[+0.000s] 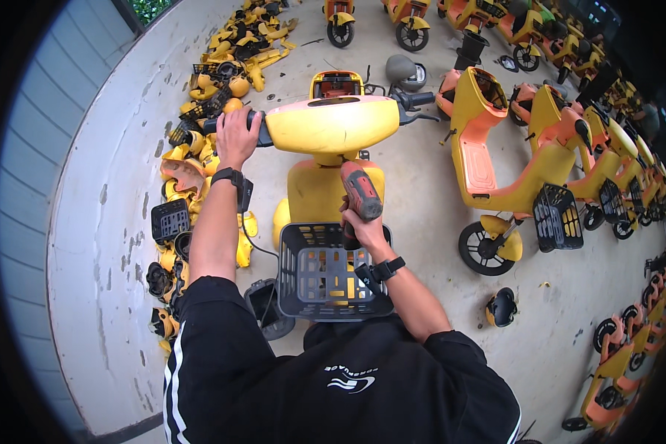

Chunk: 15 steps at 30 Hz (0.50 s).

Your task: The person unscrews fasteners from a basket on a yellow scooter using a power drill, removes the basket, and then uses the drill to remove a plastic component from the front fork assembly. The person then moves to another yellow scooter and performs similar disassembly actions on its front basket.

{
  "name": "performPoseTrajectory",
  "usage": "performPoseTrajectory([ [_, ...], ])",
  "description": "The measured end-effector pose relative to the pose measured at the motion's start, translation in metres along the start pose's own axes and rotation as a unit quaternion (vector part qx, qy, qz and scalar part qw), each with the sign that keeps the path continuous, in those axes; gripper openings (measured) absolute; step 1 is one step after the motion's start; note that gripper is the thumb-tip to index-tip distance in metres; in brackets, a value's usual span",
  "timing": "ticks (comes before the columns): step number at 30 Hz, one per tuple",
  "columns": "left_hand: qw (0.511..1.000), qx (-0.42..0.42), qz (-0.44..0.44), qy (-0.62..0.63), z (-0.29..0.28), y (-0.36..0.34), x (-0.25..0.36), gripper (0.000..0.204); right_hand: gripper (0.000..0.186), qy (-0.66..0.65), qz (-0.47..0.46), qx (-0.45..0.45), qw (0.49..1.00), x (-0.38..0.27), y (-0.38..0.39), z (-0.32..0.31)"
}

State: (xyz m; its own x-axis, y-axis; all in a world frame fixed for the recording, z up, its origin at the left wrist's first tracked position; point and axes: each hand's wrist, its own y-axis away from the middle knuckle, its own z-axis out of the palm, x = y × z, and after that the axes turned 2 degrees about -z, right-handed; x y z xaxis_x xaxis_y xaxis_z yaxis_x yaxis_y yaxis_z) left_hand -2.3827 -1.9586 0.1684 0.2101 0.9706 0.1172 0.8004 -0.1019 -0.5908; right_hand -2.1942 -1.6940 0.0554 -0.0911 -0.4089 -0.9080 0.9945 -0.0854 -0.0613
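Though below, basket (pixel 290 277) near drill (pixel 360 191).

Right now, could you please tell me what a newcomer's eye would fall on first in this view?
Probably the big yellow front panel in the upper middle, with the left hand on the handlebar grip and the right hand holding a red-and-black power tool just below the panel. Next would come the long heap of mostly yellow parts along the left and the yellow-and-orange scooters lined up on the right.
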Motion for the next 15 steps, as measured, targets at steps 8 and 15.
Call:
performPoseTrajectory([
  [8,1.000,0.002,-0.004,0.006,0.000,0.002,0.002,0.044,0.010,0.065,-0.009,-0.013,0.998,-0.004,-0.006,0.001],
  [15,1.000,0.005,-0.009,-0.002,-0.003,0.006,0.001,0.046,0.027,-0.043,0.032,-0.037,0.998,-0.004,-0.003,0.002],
])
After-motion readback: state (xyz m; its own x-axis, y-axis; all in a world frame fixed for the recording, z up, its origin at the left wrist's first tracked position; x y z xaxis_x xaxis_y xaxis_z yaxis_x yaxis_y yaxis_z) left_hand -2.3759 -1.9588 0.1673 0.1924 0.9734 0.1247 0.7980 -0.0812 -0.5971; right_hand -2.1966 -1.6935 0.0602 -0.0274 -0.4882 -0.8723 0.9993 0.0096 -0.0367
